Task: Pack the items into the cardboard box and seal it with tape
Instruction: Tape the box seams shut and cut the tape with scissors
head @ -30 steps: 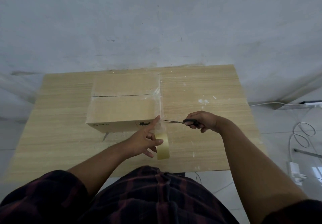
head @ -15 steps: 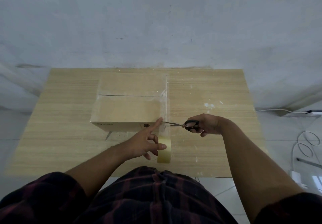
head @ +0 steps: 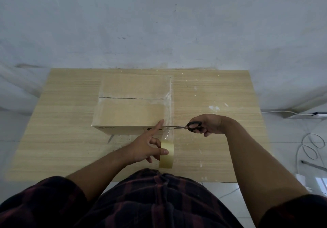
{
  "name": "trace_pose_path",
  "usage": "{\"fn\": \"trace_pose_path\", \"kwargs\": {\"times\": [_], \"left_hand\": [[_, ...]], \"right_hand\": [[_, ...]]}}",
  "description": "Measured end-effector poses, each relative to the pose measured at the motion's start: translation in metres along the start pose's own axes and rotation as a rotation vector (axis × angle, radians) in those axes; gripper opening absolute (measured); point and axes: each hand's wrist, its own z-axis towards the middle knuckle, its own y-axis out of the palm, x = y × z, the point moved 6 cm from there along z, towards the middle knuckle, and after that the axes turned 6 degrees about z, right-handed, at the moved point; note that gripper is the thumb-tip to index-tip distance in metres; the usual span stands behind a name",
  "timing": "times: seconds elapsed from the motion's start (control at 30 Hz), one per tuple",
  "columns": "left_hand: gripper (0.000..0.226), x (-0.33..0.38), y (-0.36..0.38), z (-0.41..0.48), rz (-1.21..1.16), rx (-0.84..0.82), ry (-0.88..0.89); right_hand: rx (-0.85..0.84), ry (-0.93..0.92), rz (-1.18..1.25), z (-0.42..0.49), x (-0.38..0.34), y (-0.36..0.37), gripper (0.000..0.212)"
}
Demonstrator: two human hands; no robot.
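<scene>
Box [head: 131,110], wooden table [head: 62,121], possibly plaster wall [head: 159,24]

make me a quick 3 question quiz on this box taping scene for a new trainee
1. Fill the gap: the left hand holds the ___ in front of the cardboard box.
2. Choose one: the scissors are gripped by A) the left hand, B) the right hand, C) neither hand.
3. True or false: the box's top flaps stand open.

Key: 1 tape roll; 2 B; 3 false.
</scene>
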Motion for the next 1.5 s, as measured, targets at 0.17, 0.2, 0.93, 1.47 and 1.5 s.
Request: {"fn": "trace_pose_path", "kwargs": {"times": [0.17, 0.2, 0.93, 1.47, 1.5], "left_hand": [[0.115, -0.001, 0.001, 0.000, -0.005, 0.007, 0.000], [0.116, -0.001, 0.002, 0.000, -0.006, 0.012, 0.000], [0.119, 0.002, 0.010, -0.001, -0.041, 0.023, 0.007], [0.117, 0.002, 0.011, -0.002, -0.023, 0.032, 0.010], [0.117, 0.002, 0.011, -0.002, -0.018, 0.031, 0.014]], "right_hand": [[-0.006, 0.015, -0.018, 0.000, -0.003, -0.002, 0.043], [-0.007, 0.018, -0.020, -0.001, -0.003, -0.003, 0.044], [-0.007, 0.013, -0.018, 0.000, -0.002, -0.010, 0.030], [-0.024, -0.041, -0.013, 0.000, -0.001, -0.013, 0.055], [-0.027, -0.042, -0.009, 0.000, -0.001, -0.013, 0.057]]}}
